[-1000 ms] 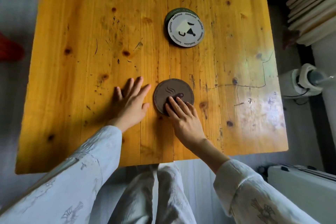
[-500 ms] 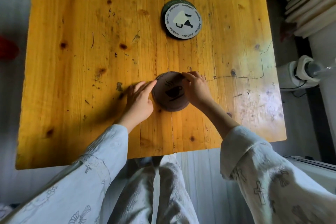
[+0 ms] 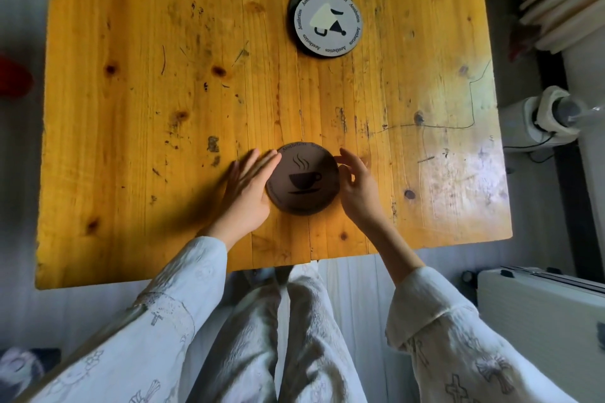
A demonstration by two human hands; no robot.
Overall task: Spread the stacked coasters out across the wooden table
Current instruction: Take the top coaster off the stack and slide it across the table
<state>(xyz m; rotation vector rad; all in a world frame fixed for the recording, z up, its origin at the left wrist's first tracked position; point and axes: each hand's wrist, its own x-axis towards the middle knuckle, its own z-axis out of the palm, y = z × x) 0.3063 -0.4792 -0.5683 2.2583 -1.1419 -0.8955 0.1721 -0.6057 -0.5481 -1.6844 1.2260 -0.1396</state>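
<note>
Head view: left hand (image 3: 246, 191) and right hand (image 3: 358, 186), shifted from atop, now flanking brown coaster (image 3: 302, 178), fingers loosely open, preparing placement.

The white coaster (image 3: 328, 25) on the desk (image 3: 131, 108) carries the word "Aesthetics" repeated around its rim. The brown coaster (image 3: 302, 178) shows a steaming cup sign, with curved lettering along its far edge too dim to read.

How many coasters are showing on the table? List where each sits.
3 show: a brown cup-print coaster between both hands, a white one farther back, and a green one peeking from beneath it. More may hide underneath.
</note>
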